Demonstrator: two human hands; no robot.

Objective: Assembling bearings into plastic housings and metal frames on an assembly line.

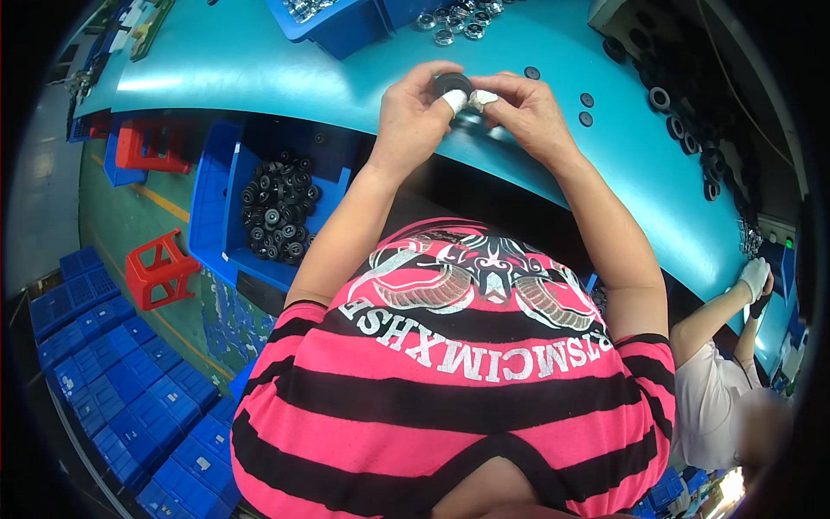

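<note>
Above the near edge of the table, my left hand (410,121) is closed around a small black toy-type wheel or tyre (451,83), with its white-wrapped thumb against the lower side. My right hand (529,115) is closed in a pinch at the wheel's right edge; its thumb also has a white wrap. What lies between the right thumb and fingers is mostly hidden. Shiny, blurred spots show just below the fingers. Three small black discs (587,100) lie on the table to the right of my hands.
A blue bin (337,33) of shiny parts and several chrome hubs (444,36) stand at the back. Black tyres (683,138) line the right side. Lower left, a blue crate (226,186) holds black wheels (278,212). A red stool (161,270) and a co-worker (713,389) are nearby.
</note>
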